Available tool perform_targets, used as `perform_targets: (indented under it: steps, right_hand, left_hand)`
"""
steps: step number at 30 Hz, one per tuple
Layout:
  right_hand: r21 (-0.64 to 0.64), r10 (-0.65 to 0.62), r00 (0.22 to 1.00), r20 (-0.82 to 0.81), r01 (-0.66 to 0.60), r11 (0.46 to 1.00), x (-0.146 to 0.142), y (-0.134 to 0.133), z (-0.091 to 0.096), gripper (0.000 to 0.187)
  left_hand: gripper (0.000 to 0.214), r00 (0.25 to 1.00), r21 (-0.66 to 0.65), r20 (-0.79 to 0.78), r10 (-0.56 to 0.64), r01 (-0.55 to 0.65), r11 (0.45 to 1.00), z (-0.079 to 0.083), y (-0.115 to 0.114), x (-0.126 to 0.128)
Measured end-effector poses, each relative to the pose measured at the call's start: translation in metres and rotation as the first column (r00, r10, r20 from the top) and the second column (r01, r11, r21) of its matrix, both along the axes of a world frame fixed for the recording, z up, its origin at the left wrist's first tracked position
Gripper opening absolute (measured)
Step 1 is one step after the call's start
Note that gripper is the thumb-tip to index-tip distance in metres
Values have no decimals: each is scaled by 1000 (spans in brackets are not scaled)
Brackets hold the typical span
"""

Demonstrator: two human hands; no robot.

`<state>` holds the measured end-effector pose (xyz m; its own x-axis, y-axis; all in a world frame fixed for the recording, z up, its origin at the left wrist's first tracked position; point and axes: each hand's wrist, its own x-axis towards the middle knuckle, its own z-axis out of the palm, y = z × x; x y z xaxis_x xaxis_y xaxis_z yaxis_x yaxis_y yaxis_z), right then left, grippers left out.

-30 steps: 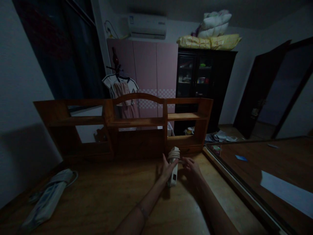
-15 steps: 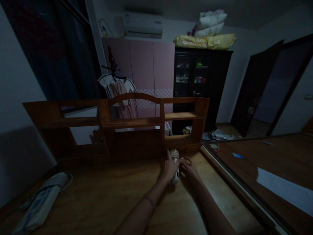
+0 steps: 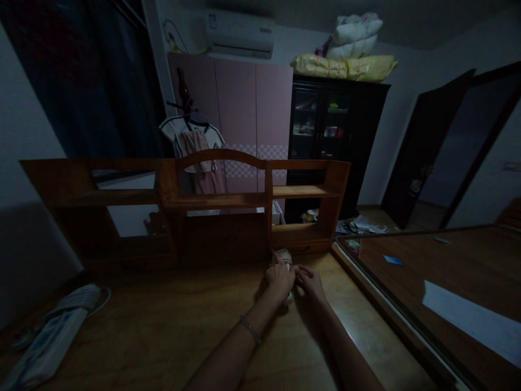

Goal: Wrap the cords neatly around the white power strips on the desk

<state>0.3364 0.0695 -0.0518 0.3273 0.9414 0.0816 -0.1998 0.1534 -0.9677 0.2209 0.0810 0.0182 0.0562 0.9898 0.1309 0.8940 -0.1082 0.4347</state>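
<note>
My left hand (image 3: 280, 278) is closed around a white power strip (image 3: 284, 254). The fingers wrap its middle part, so most of the body is hidden under my palm. Only the far end shows above my knuckles, with the cord (image 3: 287, 259) wound around it in several turns, and a small pale piece shows below the hand. The strip stands steeply, tilted a little, with its lower end down on the wooden desk (image 3: 171, 326).

My right hand (image 3: 311, 280) is just beside the left one, on the right side of the strip. Its fingers are curled and the fingertips come against the strip or the cord. The room is dim, and I cannot tell whether they pinch something or only touch it.

Both hands are at the far edge of the desk, right in front of the wooden shelf unit (image 3: 220, 201), below its right compartment. At the near left corner of the desk, well apart from my hands, lies a pale folded bundle (image 3: 49, 334).

To the right, a dark table (image 3: 427, 255) joins the desk. A white sheet (image 3: 468, 320) and a small blue card (image 3: 392, 260) lie on it.

Behind the shelf unit I see a pink wardrobe (image 3: 244, 108), a dark cabinet (image 3: 325, 130) beside it, and an air conditioner (image 3: 240, 33) on the wall above.
</note>
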Motion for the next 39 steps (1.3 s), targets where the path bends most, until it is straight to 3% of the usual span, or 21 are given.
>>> perform_targets:
  steps: [7,14,20,23,25,28,29,30,31,32,33,35,39]
  right_hand:
    - [4,-30,998,62,30,1000,-5,5,2,47]
    - [190,-164,948,274,113,975,-10,-7,20,44]
    - [256,-263,882,391,170,952,-1,-16,32,31]
    - [258,-287,868,405,193,947,-2,-17,31,30]
    - [262,-299,865,403,204,943,-5,-17,30,30]
    - [278,-318,862,395,218,935,-12,-20,34,30]
    - [285,-325,860,393,223,932,-14,-22,36,30]
    - [292,-332,858,391,227,929,-15,-23,39,31]
    - [299,-340,857,389,231,926,-16,-25,42,32]
    - [307,-347,855,387,235,922,-17,-28,45,34]
    - [314,-352,853,385,237,919,-18,-30,49,35]
    - [322,-350,854,384,231,918,-19,-35,58,39]
    - [276,-301,857,419,196,941,-32,-53,88,48]
  left_hand:
    - [83,998,-31,-46,45,-47,998,8,11,6]
    - [92,999,-61,4,50,-50,997,13,12,4]
    - [104,984,-71,178,30,-17,997,33,13,-28]
    - [77,930,-14,356,-92,104,994,50,9,-56]
    - [56,840,37,499,-215,227,973,60,-5,-77]
    - [59,645,60,694,-320,391,918,66,-46,-109]
    - [60,530,81,775,-344,456,886,66,-64,-119]
    - [58,193,104,946,-260,578,809,65,-82,-129]
    - [55,-96,148,989,-113,655,741,64,-101,-138]
    - [51,-281,192,960,13,688,700,62,-119,-146]
    - [51,-378,219,920,100,710,670,60,-136,-153]
    - [53,-473,264,867,160,706,657,58,-164,-165]
    - [49,-477,233,862,169,670,705,61,-198,-179]
